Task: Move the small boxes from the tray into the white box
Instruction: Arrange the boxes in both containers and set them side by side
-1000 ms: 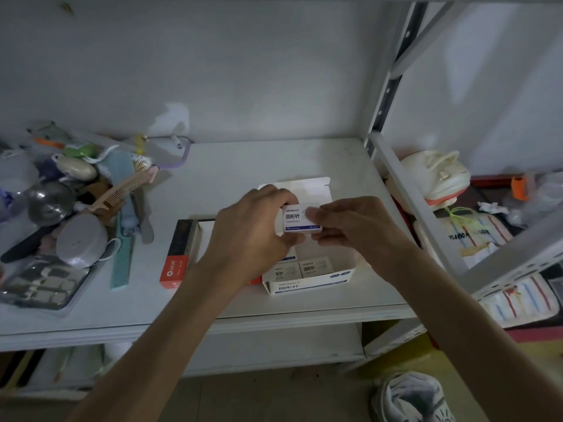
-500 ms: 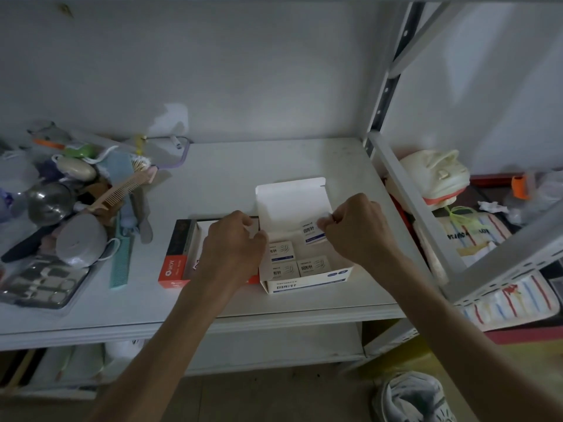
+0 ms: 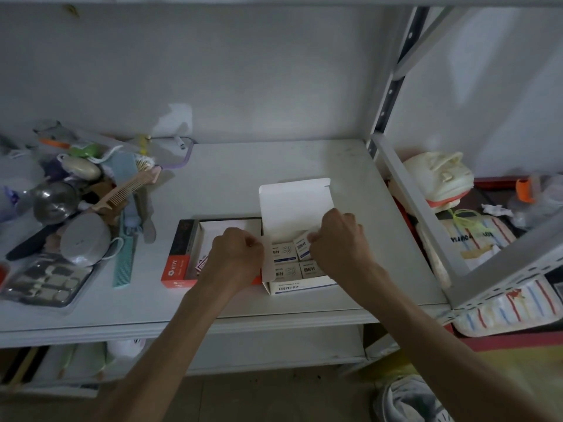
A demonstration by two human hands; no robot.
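The white box (image 3: 300, 287) stands open on the shelf, its lid (image 3: 294, 205) tipped up at the back. Three small boxes lie flat inside it, one being (image 3: 284, 251). My right hand (image 3: 338, 242) pinches a fourth small box (image 3: 301, 246), tilted, at the back right of the white box. My left hand (image 3: 234, 257) is over the orange and black tray (image 3: 179, 254) with fingers curled, touching the white box's left flap (image 3: 266, 257). Whether small boxes lie in the tray under my hand is hidden.
A heap of combs, brushes and a metal ladle (image 3: 54, 202) fills the shelf's left side, with a manicure kit (image 3: 45, 280) near the front edge. A grey metal upright (image 3: 393, 86) bounds the shelf on the right. Cloth and a mask lie beyond it.
Both hands held one small box above the white box. My right hand then carried it down into the back right of the white box, and my left hand dropped to the tray.
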